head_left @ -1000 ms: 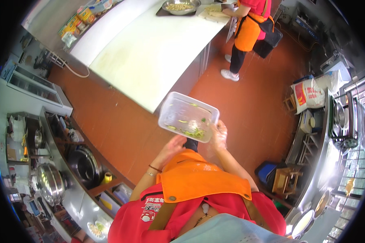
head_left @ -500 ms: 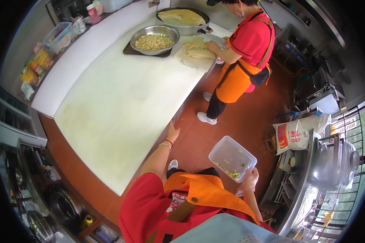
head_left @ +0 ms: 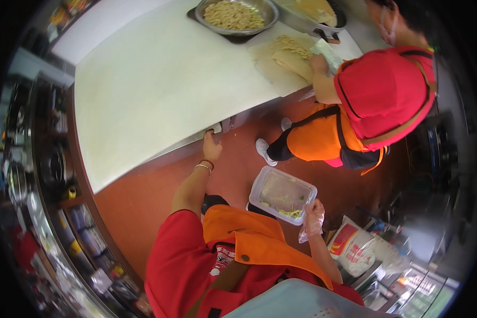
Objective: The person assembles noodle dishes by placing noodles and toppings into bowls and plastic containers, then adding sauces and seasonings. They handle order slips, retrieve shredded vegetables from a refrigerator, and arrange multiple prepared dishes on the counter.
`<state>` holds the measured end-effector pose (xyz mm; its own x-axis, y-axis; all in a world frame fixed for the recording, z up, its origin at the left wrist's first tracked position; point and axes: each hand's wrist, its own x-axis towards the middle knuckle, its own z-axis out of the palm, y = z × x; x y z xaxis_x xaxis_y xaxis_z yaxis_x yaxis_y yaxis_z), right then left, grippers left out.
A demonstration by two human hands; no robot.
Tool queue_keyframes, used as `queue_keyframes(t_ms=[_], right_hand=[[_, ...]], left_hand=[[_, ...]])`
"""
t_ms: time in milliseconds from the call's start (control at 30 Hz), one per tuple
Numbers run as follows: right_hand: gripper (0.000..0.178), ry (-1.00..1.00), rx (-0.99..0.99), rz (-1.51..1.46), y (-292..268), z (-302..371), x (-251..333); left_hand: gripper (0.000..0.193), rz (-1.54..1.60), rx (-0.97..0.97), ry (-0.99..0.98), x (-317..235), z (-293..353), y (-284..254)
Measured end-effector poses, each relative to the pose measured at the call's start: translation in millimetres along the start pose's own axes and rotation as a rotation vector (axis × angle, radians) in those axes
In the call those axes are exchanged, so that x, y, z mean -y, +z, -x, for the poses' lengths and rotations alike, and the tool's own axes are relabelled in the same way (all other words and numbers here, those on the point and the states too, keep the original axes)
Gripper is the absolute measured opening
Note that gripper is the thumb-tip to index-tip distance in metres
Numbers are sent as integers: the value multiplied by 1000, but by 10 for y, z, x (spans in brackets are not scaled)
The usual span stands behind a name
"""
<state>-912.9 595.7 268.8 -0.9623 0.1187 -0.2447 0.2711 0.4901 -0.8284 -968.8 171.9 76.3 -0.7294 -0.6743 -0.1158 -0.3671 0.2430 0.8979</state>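
My left hand, bare with bands at the wrist, reaches to the near side of the white worktable. Its fingers are bent onto the end of a pale drawer that sticks out from under the tabletop; the fingertips are partly hidden. In my right hand, covered by a clear plastic glove, is the rim of a translucent plastic tub. The tub is tilted over the floor, with a few green and yellowish vegetable shreds along its near side.
A co-worker in red and orange stands at the table's right, hands by flat dough. Behind are a steel bowl of small pale pieces and a large round pan. Shelves stand left, a white sack right.
My view has turned to the right and come closer to the co-worker. My left hand has moved onto the drawer, which now shows below the tabletop. The tub stays in my right hand.
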Motion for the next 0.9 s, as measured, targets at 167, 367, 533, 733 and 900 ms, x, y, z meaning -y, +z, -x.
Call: queue_keyframes(t_ms=[167,367,533,733,900], right_hand=[[13,135,261,-20,252,-467,564],[0,101,547,94,1032,-267,1103],[8,9,823,97,1827,-55,915],[18,161,1022,142,2825,173,761],[29,271,1099,201,3755,50,412]], left_hand=[[26,602,-133,-333,708,1985,-57],[34,182,-1123,-892,2070,3869,-1073],[35,-279,-952,-1006,1457,3659,-1736],[36,-396,-1011,-958,1675,3972,-2363],[55,-402,-1017,-426,1367,3450,-1909]])
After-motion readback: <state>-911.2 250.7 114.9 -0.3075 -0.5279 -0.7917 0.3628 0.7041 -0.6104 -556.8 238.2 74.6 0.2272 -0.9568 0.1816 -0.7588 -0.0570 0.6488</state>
